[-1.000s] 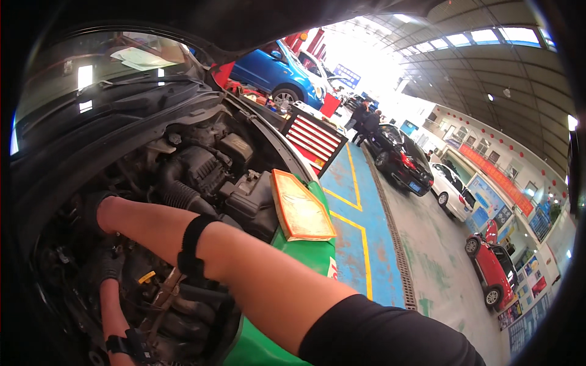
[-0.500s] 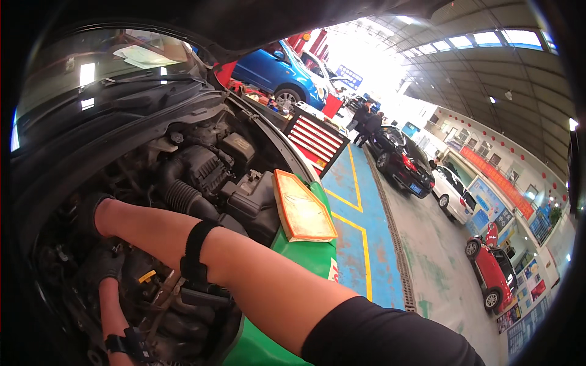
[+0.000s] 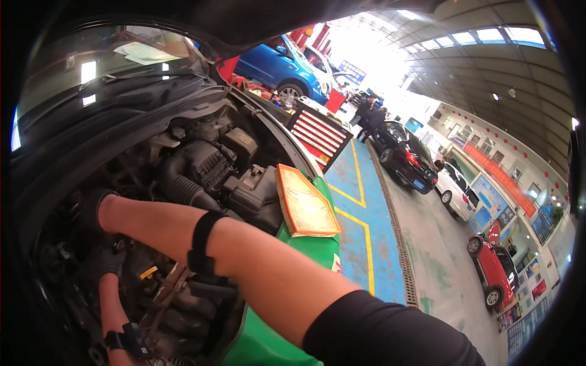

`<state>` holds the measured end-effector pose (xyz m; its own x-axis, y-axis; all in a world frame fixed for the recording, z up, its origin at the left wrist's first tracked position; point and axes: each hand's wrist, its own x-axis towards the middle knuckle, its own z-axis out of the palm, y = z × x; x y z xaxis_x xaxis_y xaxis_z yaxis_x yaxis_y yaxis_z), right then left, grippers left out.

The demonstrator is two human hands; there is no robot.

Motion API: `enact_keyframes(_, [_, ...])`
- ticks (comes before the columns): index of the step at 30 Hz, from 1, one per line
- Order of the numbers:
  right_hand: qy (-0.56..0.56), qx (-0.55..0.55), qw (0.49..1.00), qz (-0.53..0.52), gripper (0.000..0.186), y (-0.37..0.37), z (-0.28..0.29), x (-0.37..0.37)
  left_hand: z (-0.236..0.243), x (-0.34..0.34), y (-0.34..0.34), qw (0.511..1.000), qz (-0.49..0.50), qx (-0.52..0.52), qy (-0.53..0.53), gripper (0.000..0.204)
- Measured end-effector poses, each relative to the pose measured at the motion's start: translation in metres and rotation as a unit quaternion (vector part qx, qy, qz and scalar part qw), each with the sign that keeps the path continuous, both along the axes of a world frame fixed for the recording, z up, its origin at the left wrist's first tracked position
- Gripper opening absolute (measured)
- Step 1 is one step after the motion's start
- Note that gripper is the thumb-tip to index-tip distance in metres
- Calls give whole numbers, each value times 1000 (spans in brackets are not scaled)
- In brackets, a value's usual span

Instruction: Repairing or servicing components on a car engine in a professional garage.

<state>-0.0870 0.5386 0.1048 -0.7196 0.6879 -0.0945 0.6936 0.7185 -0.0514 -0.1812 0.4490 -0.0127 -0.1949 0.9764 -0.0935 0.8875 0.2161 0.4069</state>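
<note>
Both my hands, in dark gloves, reach deep into a car's engine bay at the left. My right hand (image 3: pixel 94 208) is farther in, near the windshield side, its fingers hidden among dark parts. Just nearer sits my left hand (image 3: pixel 108 260), its fingers curled against the shadowed parts; a small glint shows by them, but what they grip cannot be made out. A yellow dipstick handle (image 3: pixel 148 272) lies right of the left hand. Under my right forearm runs a ribbed air intake hose (image 3: pixel 188 193), leading to a black air filter housing (image 3: pixel 210 161).
An orange-framed air filter (image 3: pixel 308 204) rests on a green fender cover (image 3: pixel 268 335) at the bay's right edge. Beyond stand a red tool cabinet (image 3: pixel 316 135), a raised blue car (image 3: pixel 274 64), parked cars and two people (image 3: pixel 371 119). The raised hood (image 3: pixel 183 15) hangs overhead.
The view has shifted slightly, and my right forearm sits a little differently across the bay. Both hands stay at nearly the same spots among the engine parts.
</note>
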Motion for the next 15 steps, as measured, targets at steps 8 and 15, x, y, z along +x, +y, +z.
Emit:
enact_keyframes(8, [-86,78,975,190,38,0,-3,-7,-25,-8,8,997,-29,76,0,55])
enact_keyframes(15, [-142,47,988,38,34,-20,22,-11,-19,-11,7,991,-69,115,25,54])
